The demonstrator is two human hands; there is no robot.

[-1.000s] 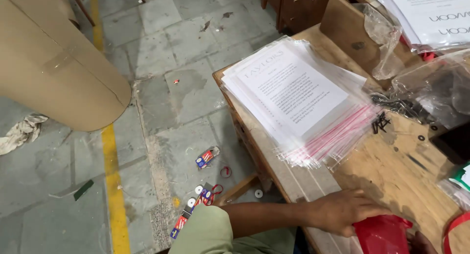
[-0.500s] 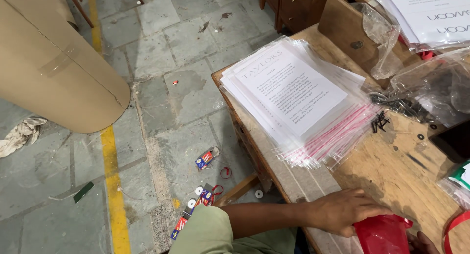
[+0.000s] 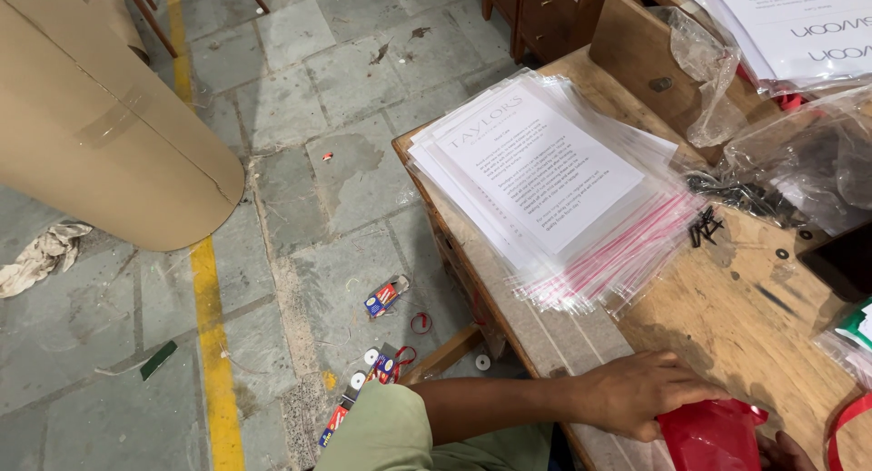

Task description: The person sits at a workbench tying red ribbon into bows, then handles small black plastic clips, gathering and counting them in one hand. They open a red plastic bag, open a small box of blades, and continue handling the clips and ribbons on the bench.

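While the camera looks down at the near edge of the wooden table (image 3: 772, 344), the left hand (image 3: 636, 394) lies flat-curled there with its fingers closed over the top of a red pouch (image 3: 713, 435), which sits at the bottom edge of the picture, on the table. Compared with a second ago almost nothing has changed: the hand and the pouch are in the same place, so the hand is only holding and not moving the pouch away. Of the right hand (image 3: 786, 453) I see only a small part beside the pouch, touching it or very near; if it grips or not I cannot tell. A red ribbon (image 3: 845, 426) curves at the right corner. A little farther on the table lies a thick stack of clear bags (image 3: 554, 180) with red sealing strips and printed sheets inside, and it fills much of the space in front of the hands. Beside it are small black screws (image 3: 704, 224) and a clear plastic bag (image 3: 799, 162) with dark parts. Behind stands a wooden box (image 3: 636, 49) and more white sheets (image 3: 790, 26). On the stone floor (image 3: 318, 208), left of the table, lie small coloured packets (image 3: 386, 297) and white discs, then a yellow line (image 3: 213, 344), and far left a big cardboard piece (image 3: 100, 135).
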